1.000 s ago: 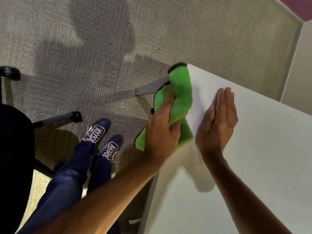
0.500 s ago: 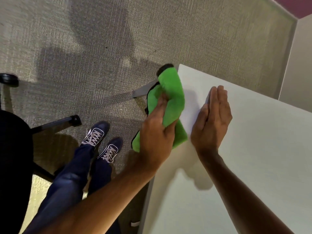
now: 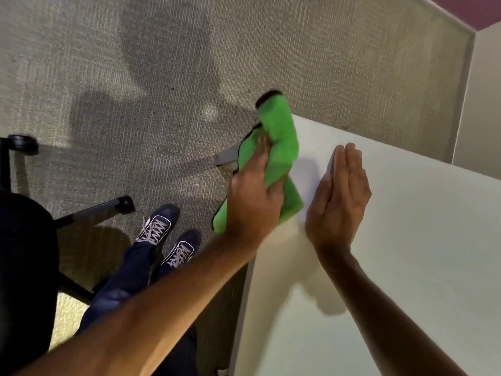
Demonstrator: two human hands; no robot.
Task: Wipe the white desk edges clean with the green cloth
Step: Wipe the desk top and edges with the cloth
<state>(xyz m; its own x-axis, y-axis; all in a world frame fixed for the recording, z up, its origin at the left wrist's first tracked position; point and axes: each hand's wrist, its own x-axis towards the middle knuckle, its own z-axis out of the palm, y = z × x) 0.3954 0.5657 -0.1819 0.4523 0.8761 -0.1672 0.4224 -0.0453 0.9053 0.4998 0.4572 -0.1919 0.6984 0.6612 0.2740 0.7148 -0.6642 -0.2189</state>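
Observation:
A bright green cloth (image 3: 282, 142) with a dark trim drapes over the left edge of the white desk (image 3: 406, 240), close to its far corner. My left hand (image 3: 252, 202) grips the cloth and presses it against that edge, thumb on the desk side, fingers wrapped over the outer side. My right hand (image 3: 339, 196) lies flat on the desk top just right of the cloth, fingers together and pointing away from me. It holds nothing.
A black office chair (image 3: 24, 253) with castor legs stands at the left on grey carpet (image 3: 135, 77). My legs and dark sneakers (image 3: 168, 240) are beside the desk edge. A grey desk foot (image 3: 226, 158) sticks out under the corner. A pale wall (image 3: 482, 104) rises at the right.
My left hand has slid the cloth along the desk's left edge toward the far corner. My right hand has stayed flat on the desk.

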